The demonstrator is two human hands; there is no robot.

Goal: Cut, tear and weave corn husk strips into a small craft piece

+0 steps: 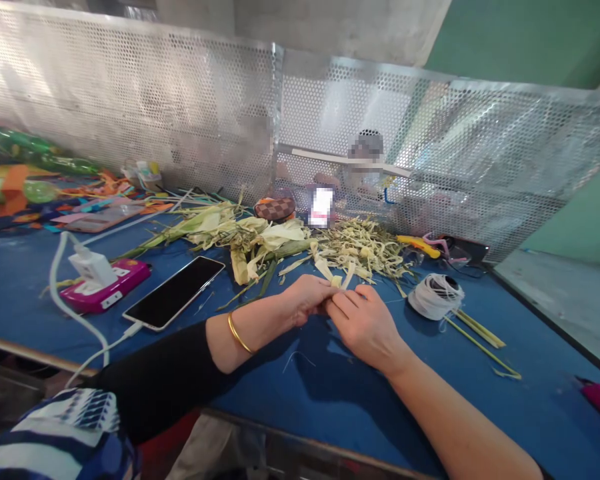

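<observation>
My left hand [309, 299] and my right hand [363, 325] meet above the blue table, fingers pinched together. Between their fingertips is a pale corn husk piece [336, 280], with two strips standing up in a V and a yellowish lump at the middle. My fingers hide its lower end. Just behind lies a heap of thin shredded husk strips [365, 243], and to its left a pile of wider corn husks [250, 233]. A spool of white thread [435, 297] stands to the right of my right hand, with a faint thread running toward the hands.
Yellowish stalks [483, 330] lie beside the spool. A black phone [175, 293] on a cable and a magenta power strip [105, 287] are at left. Yellow-handled scissors [419, 245] and a checkered pouch [275, 209] sit before the perforated metal screen [205, 127]; a person is behind it.
</observation>
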